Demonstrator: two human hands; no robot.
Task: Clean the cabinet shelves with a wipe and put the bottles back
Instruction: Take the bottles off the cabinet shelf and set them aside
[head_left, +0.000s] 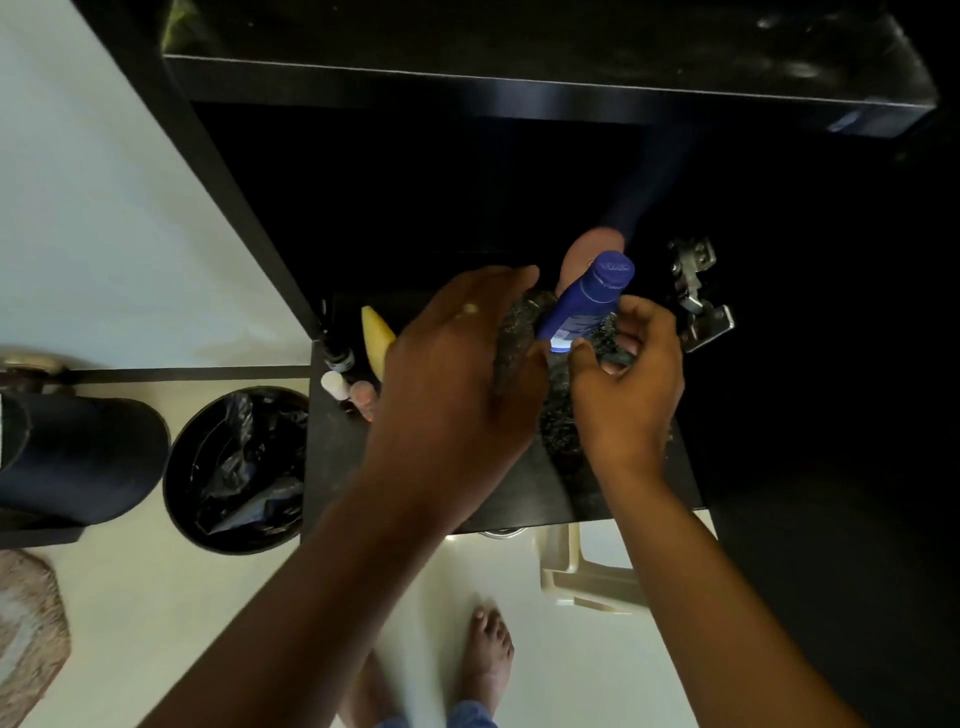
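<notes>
The blue bottle (584, 304) stands tilted over the lower cabinet shelf (337, 467), pinched by my right hand (626, 387) while my left hand (457, 364) grips the dark wipe (519, 332) around it, so I should rub firmly, keeping my grip steady.

**Where things sit at the cabinet**

The bottle (586, 301) is between the left hand (457, 364) and right hand (631, 384), above the lower shelf (337, 467), with the wipe (558, 410) around its base. Small bottles (345, 374) stand at the shelf's left edge. A bin (236, 467) sits on the floor left of the cabinet; a hinge (698, 296) is right of the bottle.
</notes>
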